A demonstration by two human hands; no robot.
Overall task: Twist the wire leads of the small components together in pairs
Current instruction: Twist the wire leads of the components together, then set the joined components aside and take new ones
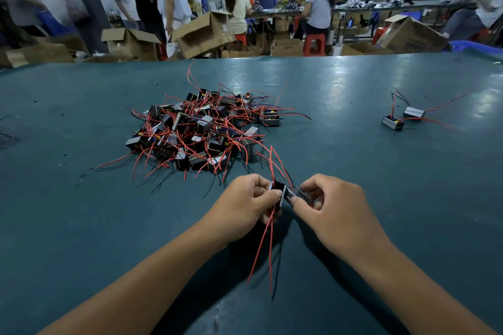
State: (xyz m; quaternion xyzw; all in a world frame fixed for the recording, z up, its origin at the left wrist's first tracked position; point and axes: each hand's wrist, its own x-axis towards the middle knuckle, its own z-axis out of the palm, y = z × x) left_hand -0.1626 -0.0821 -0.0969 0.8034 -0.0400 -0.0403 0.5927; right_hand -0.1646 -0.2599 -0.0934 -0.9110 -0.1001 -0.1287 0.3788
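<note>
Right now both hands are working close together just above the green table (81, 122), near its front edge. The left hand (245, 202) is gripping one small black block (275, 190) between its thumb and curled fingers, and the right hand (330, 205) is pinching a second block (298, 194) the same way. The two blocks are sitting side by side, touching or nearly so, between the two thumbs. Red wires (265, 242) are hanging down from the held blocks toward the person, and a few more red and dark leads are sticking up behind them; whether any of them are twisted together cannot be told.

Farther back, left of centre, a pile of blocks (202, 130) is lying in a tangle of red wires that are spreading out on all sides. Well off to the right, a pair of blocks (402, 117) is lying near each other on the table with their wires trailing outward.

Beyond the table's far edge, cardboard boxes (201, 32) are standing open on the floor, and other people are sitting and standing at long benches.
</note>
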